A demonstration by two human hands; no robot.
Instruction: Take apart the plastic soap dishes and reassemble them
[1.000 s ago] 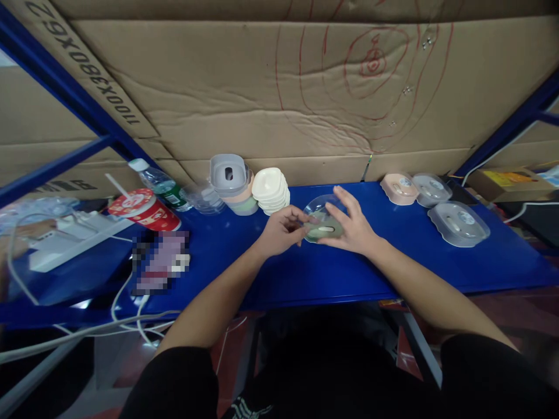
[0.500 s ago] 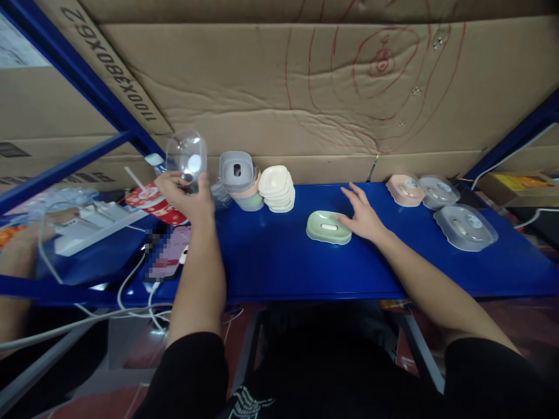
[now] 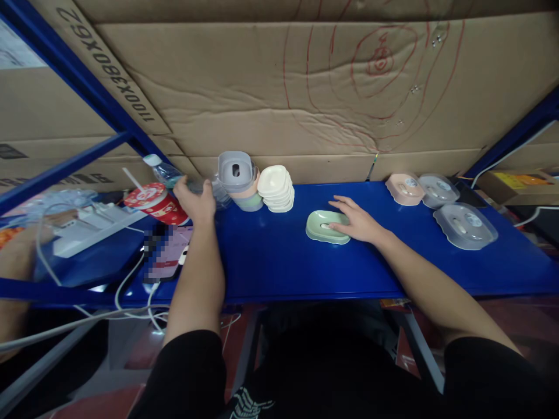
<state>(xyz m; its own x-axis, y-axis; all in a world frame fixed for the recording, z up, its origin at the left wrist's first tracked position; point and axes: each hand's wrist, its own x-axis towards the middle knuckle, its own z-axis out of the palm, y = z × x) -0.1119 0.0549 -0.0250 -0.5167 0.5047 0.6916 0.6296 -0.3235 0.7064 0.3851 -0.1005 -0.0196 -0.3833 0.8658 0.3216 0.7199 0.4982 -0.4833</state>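
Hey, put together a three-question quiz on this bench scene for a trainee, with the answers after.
1. True or false: the right hand is over the green case.
2. Which stands immediately left of the cream stack: A) the phone; B) the grey-topped stack; C) the red cup?
3. How many cases sit grouped at the right end of the blue table?

Key: 1. True. 2. B. 3. Three.
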